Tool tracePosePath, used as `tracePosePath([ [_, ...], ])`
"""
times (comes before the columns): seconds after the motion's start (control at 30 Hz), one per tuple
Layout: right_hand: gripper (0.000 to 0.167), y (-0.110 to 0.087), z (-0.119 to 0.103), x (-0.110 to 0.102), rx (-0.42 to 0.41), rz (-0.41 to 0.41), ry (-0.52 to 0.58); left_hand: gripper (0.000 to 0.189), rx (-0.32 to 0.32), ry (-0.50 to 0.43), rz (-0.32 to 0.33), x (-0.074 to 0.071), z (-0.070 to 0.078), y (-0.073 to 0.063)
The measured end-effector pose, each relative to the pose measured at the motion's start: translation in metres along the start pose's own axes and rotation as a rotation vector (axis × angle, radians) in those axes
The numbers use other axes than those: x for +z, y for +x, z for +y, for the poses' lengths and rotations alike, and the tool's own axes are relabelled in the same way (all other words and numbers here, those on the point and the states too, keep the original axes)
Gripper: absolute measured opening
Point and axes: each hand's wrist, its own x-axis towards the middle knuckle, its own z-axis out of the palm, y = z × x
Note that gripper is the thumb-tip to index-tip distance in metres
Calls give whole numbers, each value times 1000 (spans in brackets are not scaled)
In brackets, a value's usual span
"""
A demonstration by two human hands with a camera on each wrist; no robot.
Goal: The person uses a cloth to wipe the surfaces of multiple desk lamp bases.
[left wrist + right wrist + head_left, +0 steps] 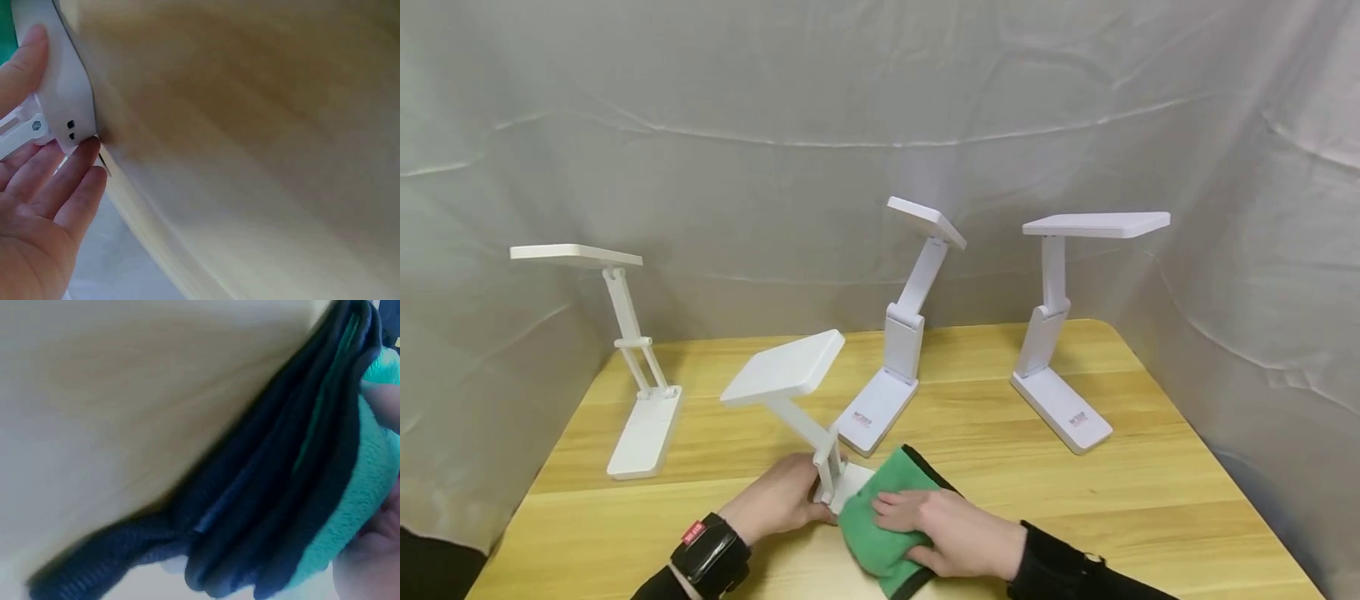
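Observation:
A white folding desk lamp (786, 367) stands at the front of the table, its flat head tilted. My left hand (778, 496) grips the sides of its base near the hinge. In the left wrist view, the thumb and fingers lie on opposite sides of the lamp base (69, 87), whose end has two small dark openings. A folded green cloth (880, 517) with black edging covers the right part of that base. With my right hand (958, 533) I hold the cloth against it. The right wrist view shows the cloth's layered dark edges (262, 481) close up.
Three more white desk lamps stand unfolded behind: one at the left (643, 433), one in the middle (902, 342) close behind the held lamp, and one at the right (1063, 408). The wooden table (1150, 492) is backed by a grey curtain (775, 167).

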Motion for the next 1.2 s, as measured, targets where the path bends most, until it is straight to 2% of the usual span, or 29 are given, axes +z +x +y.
tracePosePath([
  [0.13,54,-13,8,-5,74,-6,68,67,-15,-7,-20,-3,4,2],
  [0.23,58,-3,9,-7,128,-4,70,66,-17,3,-26,-5,5,3],
  [0.3,60,10,6,-4,115,3,33,59,-17,10,-30,-6,6,4],
  [0.4,56,22,0,2,48,22,-53,42,-8,28,-31,-6,7,5],
  [0.5,51,17,-3,5,-19,21,-81,42,-24,26,-43,-6,8,5],
  [0.57,49,5,-2,3,-35,17,-58,53,-42,22,-50,-6,9,4],
  [0.67,50,-11,4,-3,30,1,7,65,-63,24,-59,-5,9,3],
  [0.7,51,-14,7,-6,62,-5,22,63,-66,24,-60,-5,10,3],
  [0.77,53,-14,11,-12,126,-21,42,62,-63,28,-58,-4,11,3],
  [0.83,53,-6,12,-16,153,-43,55,58,-62,18,-56,-4,12,4],
  [0.93,52,15,7,-12,123,-52,54,49,-50,5,-52,-4,11,4],
  [1.03,51,26,1,-4,46,-21,9,34,-42,4,-49,-4,10,5],
  [1.13,50,18,-2,2,-16,7,5,36,-48,20,-42,-3,10,4],
  [1.2,49,4,-1,4,-36,22,34,45,-60,21,-42,-2,11,2],
])
